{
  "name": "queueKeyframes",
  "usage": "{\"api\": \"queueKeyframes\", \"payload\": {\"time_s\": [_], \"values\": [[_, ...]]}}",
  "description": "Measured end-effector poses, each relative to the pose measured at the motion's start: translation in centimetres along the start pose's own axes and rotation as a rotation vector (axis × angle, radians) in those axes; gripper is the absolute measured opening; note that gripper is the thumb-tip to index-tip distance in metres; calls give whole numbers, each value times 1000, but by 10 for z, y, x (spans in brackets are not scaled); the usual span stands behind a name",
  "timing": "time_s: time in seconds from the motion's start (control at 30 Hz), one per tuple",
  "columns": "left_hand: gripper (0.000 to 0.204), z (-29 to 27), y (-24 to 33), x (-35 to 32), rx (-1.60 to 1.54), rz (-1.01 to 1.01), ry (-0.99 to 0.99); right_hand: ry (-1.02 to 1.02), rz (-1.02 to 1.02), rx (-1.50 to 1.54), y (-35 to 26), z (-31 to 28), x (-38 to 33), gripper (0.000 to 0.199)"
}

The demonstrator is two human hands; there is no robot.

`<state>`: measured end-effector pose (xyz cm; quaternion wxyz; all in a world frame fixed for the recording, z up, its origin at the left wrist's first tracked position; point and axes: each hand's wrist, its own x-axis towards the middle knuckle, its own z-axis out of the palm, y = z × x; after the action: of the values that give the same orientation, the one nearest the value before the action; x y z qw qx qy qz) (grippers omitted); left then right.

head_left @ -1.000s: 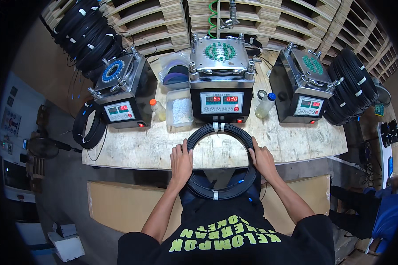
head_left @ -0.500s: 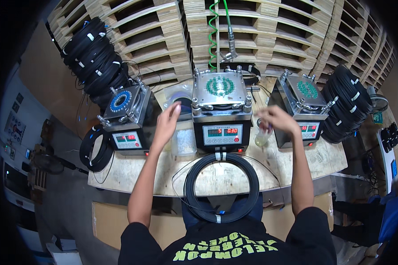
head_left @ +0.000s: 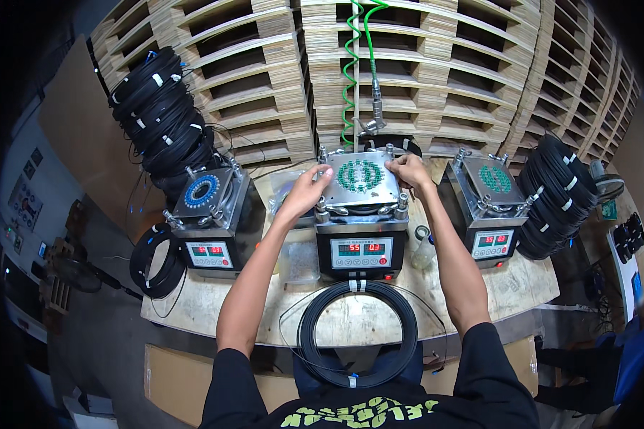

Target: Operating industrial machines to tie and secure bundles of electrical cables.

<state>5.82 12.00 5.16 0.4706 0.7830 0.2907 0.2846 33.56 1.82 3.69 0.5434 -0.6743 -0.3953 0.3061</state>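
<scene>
A benchtop polishing machine [head_left: 361, 252] stands before me, with a square metal plate [head_left: 345, 198] on top bearing a ring of green connector fittings [head_left: 359, 176]. My left hand [head_left: 309, 193] is at the plate's left edge, fingers curled against it and the thumb on its upper face. At the far right edge, close to a corner post, my right hand [head_left: 410, 171] has its fingers pinched on the plate; part of the grip is hidden. A coil of black cable [head_left: 309, 314] lies at the table's front edge, over my lap.
Similar machines stand left [head_left: 206, 252] and right [head_left: 490, 244]. Black cable coils are stacked at far left [head_left: 161, 107] and far right [head_left: 558, 193]. A clear bottle [head_left: 423, 254] and plastic box [head_left: 299, 263] flank the middle machine. An air gun [head_left: 374, 114] hangs behind it.
Both hands have moved inward from beside the middle machine onto its plate edges. The right hand has left the bottle. The machine's display reading has changed, and the head view has shifted.
</scene>
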Motion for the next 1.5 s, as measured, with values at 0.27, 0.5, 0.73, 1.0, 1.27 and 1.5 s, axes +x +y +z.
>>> {"api": "queueKeyframes", "payload": {"time_s": [0.27, 0.5, 0.73, 1.0, 1.27, 1.5], "values": [[61, -28, 39, -11, -134, 36, -198, 68, 25, 486, -75, 9, -2, 21], [23, -19, 4, 5, 379, 259, 116, 126, -126, 497, -100, 64, 15, 29], [33, -10, -40, 19, 279, 291, 293, 24, -231, 477, -119, 91, 12, 24], [51, -15, -39, 22, 256, 96, 328, 52, -141, 281, -68, 20, -10, 24], [37, 20, -33, 24, -237, 19, 589, 219, -8, 186, -4, -38, 4, 26], [34, 35, -17, 20, -43, 184, 1015, 296, -324, -267, -18, -21, 128, 42]]}}
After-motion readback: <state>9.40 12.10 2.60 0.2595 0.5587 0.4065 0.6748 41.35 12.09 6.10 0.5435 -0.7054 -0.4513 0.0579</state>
